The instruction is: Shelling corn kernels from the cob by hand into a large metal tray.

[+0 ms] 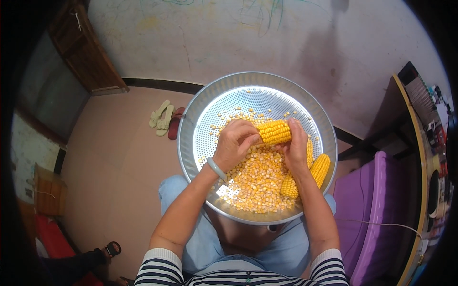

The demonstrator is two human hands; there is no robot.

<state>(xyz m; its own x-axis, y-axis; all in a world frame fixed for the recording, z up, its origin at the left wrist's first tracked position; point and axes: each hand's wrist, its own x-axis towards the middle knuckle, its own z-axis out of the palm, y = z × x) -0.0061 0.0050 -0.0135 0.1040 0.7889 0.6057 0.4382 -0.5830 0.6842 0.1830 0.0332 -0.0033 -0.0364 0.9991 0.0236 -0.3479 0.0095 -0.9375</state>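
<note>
An ear of yellow corn (274,132) lies crosswise between my hands, above a round perforated metal pan (211,103) that rests on my lap. My left hand (238,141), with a pale bangle (216,168) at its wrist, grips the ear's left end, thumb and fingers closed on it. The right end is held by my right hand (296,144). Loose corn kernels (257,182) are heaped in the pan under my hands, with some scattered toward its far side. More ears of corn (320,169) lie at the pan's right, partly behind my right forearm.
At the right stand a purple plastic storage box (372,214) and a wood-edged table (411,107) with many small items. Pale slippers (162,118) and dark red ones (175,123) lie on the floor left of the pan. Another person's foot (112,249) shows at lower left.
</note>
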